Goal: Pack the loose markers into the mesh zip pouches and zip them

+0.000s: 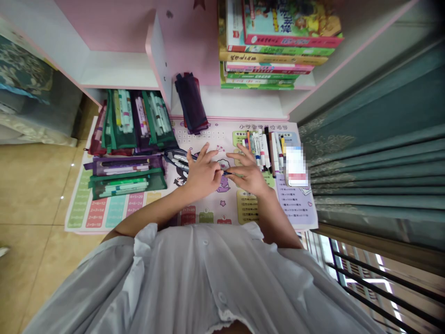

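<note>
A dark navy mesh pouch (170,153) with whitish pens (181,162) inside lies behind my left hand (204,175). Its dark end or zip edge (226,173) shows between my hands. My left thumb and index finger pinch close to that edge, with the other fingers raised. From the other side, my right hand (249,174) also pinches the edge between thumb and forefinger, its remaining fingers spread. Part of the pouch is hidden under my left hand. A row of loose marker pens (262,148) lies just beyond my right hand.
Filled green, purple and red mesh pouches (128,185) lie at the left of the printed desk mat (167,215). Flat dark pouches (191,102) rest against the shelf. A phone (296,167) is at the right, books (271,55) are stacked behind, and a curtain (378,139) hangs beside.
</note>
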Motion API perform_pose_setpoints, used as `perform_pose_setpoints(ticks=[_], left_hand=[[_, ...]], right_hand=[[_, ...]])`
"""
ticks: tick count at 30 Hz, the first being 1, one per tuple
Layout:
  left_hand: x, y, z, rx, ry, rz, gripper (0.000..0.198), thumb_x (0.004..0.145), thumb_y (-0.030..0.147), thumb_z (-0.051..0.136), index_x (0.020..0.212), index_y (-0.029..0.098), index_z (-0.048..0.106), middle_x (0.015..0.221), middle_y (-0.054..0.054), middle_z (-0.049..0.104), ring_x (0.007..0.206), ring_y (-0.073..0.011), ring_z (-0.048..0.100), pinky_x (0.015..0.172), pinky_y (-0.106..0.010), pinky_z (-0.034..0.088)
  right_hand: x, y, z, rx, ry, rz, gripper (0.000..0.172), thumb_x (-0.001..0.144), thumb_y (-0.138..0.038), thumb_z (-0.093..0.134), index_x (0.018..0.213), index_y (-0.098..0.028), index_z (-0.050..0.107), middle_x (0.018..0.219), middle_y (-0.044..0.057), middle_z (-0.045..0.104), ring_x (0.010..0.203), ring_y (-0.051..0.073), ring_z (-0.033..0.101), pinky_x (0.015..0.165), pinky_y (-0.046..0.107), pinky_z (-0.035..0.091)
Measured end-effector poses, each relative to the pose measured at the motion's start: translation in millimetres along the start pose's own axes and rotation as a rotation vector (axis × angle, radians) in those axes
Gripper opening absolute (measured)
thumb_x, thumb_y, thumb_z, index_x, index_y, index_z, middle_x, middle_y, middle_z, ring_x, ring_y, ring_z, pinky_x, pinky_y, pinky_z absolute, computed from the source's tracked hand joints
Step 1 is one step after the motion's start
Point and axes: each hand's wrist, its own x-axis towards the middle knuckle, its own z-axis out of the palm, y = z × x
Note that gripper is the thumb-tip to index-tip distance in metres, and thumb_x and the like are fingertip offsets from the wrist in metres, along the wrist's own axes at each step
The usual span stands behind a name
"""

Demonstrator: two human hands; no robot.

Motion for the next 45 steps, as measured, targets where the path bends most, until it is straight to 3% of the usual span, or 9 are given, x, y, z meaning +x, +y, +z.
perform_pose_setpoints(ticks=[20,45], left_hand=[[0.2,-7.5,-1.5,0.029,0.032,-0.004,0.020,0.090,0.027,0.056,0.076,0.021,0.069,0.139,-0.005,0.060,0.148,-0.0370,0.033,0.116,-0.074,0.014],[-4.9,-12.3,-7.3,0.023,0.055,-0.035,0.020,0.088,0.024,0.056,0.074,0.020,0.068,0.139,-0.008,0.060,0.147,-0.0388,0.032,0.115,-0.077,0.013]], right_hand=[[-2.5,7.5,-1.0,0.037,0.119,-0.083,0.014,0.090,-0.038,0.067,0.082,-0.030,0.076,0.127,-0.001,0.068,0.147,0.032,0.037,0.115,0.061,0.041],[-3.0,10.5,-2.2,0.062,0.103,-0.061,0.013,0.089,-0.039,0.068,0.082,-0.030,0.076,0.127,0.000,0.068,0.148,0.032,0.036,0.116,0.061,0.039]])
